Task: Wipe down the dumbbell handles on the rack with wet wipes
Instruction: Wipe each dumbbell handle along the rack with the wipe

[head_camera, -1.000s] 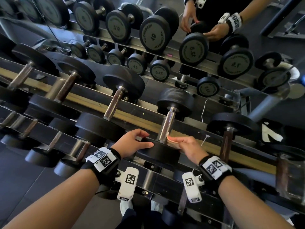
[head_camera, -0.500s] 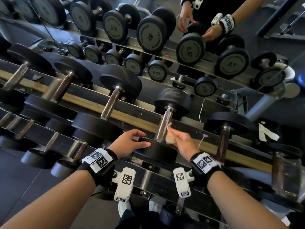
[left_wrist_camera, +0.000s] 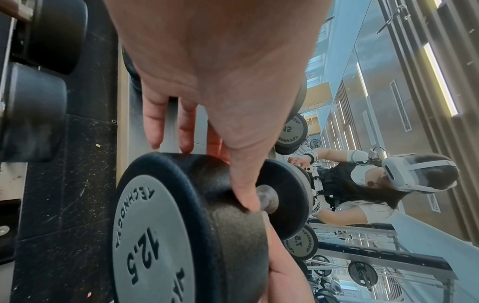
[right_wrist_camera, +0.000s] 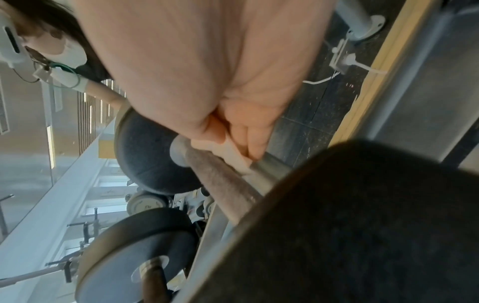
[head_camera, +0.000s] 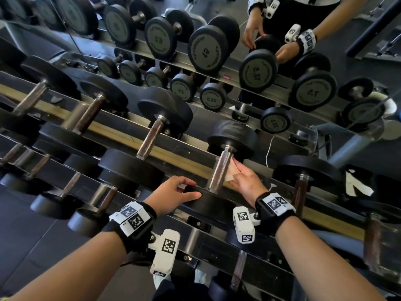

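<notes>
The right hand point(head_camera: 246, 181) pinches a wet wipe point(head_camera: 231, 171) against the 12.5 dumbbell's handle point(head_camera: 219, 170), near its far end. The left hand point(head_camera: 173, 195) rests, fingers relaxed, on its near head point(left_wrist_camera: 181, 235). Neighbouring handles on the rack point(head_camera: 195, 233) probably remain unwiped.

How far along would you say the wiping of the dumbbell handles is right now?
No handle shows clearly as finished. In hand: the right hand presses the wet wipe against the 12.5 dumbbell's handle, while the left hand steadies its near head. The neighbouring handles presumably remain.
</notes>
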